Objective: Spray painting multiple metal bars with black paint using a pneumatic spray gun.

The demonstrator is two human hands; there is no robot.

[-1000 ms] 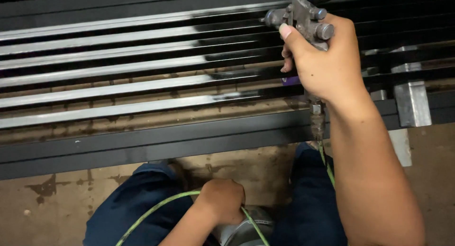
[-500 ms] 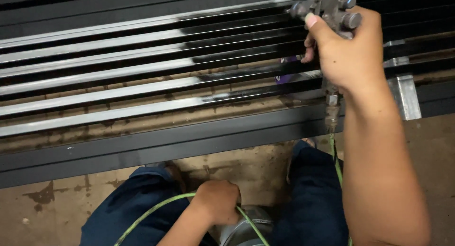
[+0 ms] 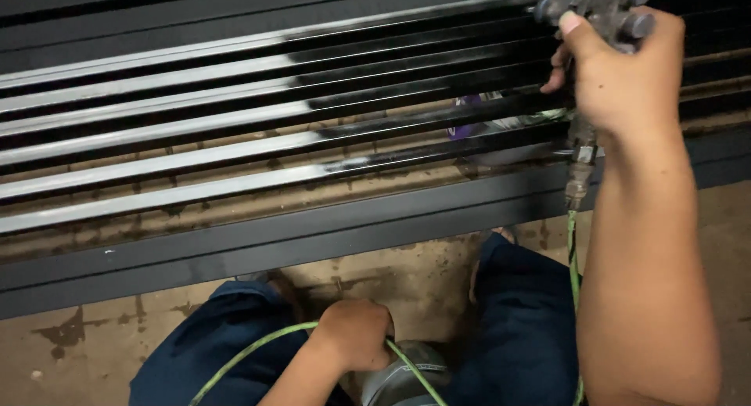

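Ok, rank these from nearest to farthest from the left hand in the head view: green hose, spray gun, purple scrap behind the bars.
1. Green hose: gripped in the left hand, bottom centre.
2. Purple scrap: behind the bars, up and to the right.
3. Spray gun: top right, in the right hand.

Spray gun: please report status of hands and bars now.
Right hand grips spray gun over bars. Left hand holds green hose. Nothing blocking.
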